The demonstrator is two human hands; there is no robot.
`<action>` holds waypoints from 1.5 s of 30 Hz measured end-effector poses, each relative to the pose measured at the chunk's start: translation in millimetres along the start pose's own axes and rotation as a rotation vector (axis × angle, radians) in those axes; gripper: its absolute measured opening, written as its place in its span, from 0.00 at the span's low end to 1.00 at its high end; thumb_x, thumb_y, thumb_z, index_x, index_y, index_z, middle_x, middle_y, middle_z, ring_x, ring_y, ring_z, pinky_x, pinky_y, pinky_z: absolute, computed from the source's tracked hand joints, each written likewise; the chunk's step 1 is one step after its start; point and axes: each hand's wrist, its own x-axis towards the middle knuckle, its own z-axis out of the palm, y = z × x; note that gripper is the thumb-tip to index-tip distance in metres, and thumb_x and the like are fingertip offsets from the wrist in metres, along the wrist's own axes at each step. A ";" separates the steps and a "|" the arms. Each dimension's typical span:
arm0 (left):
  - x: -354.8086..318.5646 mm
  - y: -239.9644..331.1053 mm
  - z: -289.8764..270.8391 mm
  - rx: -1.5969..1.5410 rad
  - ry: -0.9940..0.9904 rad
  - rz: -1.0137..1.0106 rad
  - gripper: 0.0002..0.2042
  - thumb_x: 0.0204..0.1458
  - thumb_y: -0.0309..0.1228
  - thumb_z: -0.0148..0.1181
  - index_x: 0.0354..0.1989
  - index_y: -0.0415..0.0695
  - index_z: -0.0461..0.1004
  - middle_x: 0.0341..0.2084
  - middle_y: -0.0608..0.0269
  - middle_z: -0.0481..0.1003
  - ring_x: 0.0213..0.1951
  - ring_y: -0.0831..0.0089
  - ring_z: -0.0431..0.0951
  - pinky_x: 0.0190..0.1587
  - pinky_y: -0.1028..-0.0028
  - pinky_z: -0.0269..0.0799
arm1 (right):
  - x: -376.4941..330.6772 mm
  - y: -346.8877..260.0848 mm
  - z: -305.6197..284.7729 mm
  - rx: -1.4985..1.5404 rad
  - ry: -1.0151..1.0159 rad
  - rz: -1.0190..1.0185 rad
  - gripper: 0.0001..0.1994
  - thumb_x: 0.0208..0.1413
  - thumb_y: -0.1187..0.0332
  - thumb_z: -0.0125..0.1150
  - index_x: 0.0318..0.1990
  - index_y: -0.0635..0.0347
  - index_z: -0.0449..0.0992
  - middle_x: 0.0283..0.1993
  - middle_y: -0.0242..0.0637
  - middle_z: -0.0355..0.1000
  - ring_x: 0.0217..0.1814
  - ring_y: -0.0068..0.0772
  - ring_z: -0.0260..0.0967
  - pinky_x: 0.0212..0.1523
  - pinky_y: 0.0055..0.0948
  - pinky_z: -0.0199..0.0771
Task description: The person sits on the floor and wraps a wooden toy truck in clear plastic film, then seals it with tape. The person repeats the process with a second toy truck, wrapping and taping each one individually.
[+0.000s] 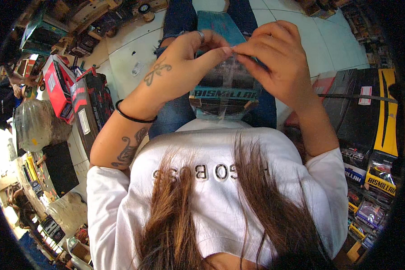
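On my lap, between my jean-covered legs, rests a teal and dark package (211, 94) with a printed label and shiny clear plastic over it. My left hand (189, 63) and my right hand (276, 60) meet above it, thumbs and fingertips pinched together. A narrow clear strip (228, 76), which looks like tape or plastic film, hangs from the pinched fingertips down over the package's front. Both hands seem to grip its upper end, though the exact hold is too small to make out. A teal panel (218, 22) extends beyond my hands.
Red and black boxes (60, 90) stand at the left beside a clear plastic bag (33, 126). A large black and yellow box (364, 108) is at the right, above several smaller packages (378, 175). Another person's hand (18, 90) shows at the far left.
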 end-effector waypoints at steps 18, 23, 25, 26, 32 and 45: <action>-2.4 7.6 -11.1 0.414 -0.087 0.310 0.05 0.51 0.25 0.61 0.31 0.37 0.72 0.35 0.61 0.73 0.41 0.72 0.72 0.48 0.73 0.65 | 3.5 20.7 4.6 0.555 -0.229 0.133 0.08 0.50 0.67 0.63 0.29 0.62 0.73 0.32 0.34 0.67 0.37 0.31 0.63 0.40 0.27 0.61; -3.1 7.1 -8.9 0.300 -0.122 0.257 0.06 0.52 0.27 0.60 0.32 0.37 0.73 0.36 0.60 0.73 0.42 0.71 0.72 0.49 0.72 0.65 | 2.6 23.6 8.9 0.704 -0.305 0.202 0.10 0.55 0.65 0.59 0.28 0.64 0.70 0.33 0.34 0.63 0.38 0.28 0.61 0.40 0.26 0.60; -3.1 7.1 -7.2 0.206 -0.119 0.188 0.07 0.53 0.29 0.59 0.34 0.37 0.74 0.36 0.60 0.73 0.42 0.71 0.72 0.49 0.72 0.65 | 2.4 23.1 8.7 0.675 -0.280 0.144 0.11 0.55 0.65 0.59 0.28 0.64 0.69 0.33 0.35 0.63 0.38 0.28 0.61 0.41 0.26 0.61; -3.0 7.5 -6.7 0.197 -0.115 0.177 0.08 0.52 0.31 0.60 0.34 0.37 0.75 0.34 0.61 0.74 0.40 0.74 0.72 0.45 0.74 0.66 | 2.6 22.8 8.3 0.649 -0.286 0.100 0.11 0.55 0.65 0.58 0.28 0.64 0.69 0.33 0.35 0.63 0.38 0.28 0.61 0.41 0.26 0.61; -3.1 6.9 -3.7 -0.028 -0.129 -0.108 0.11 0.53 0.34 0.58 0.35 0.37 0.77 0.30 0.65 0.76 0.33 0.80 0.73 0.36 0.80 0.67 | 0.0 9.8 6.7 0.480 -0.150 0.163 0.11 0.48 0.63 0.64 0.31 0.60 0.73 0.35 0.35 0.68 0.41 0.36 0.68 0.44 0.34 0.65; 0.8 23.9 -22.0 0.688 -0.217 0.462 0.07 0.49 0.28 0.63 0.31 0.40 0.72 0.33 0.59 0.73 0.40 0.68 0.73 0.46 0.71 0.66 | -0.4 21.8 4.2 0.216 -0.260 -0.103 0.09 0.52 0.60 0.57 0.32 0.56 0.72 0.34 0.32 0.67 0.45 0.36 0.63 0.51 0.39 0.57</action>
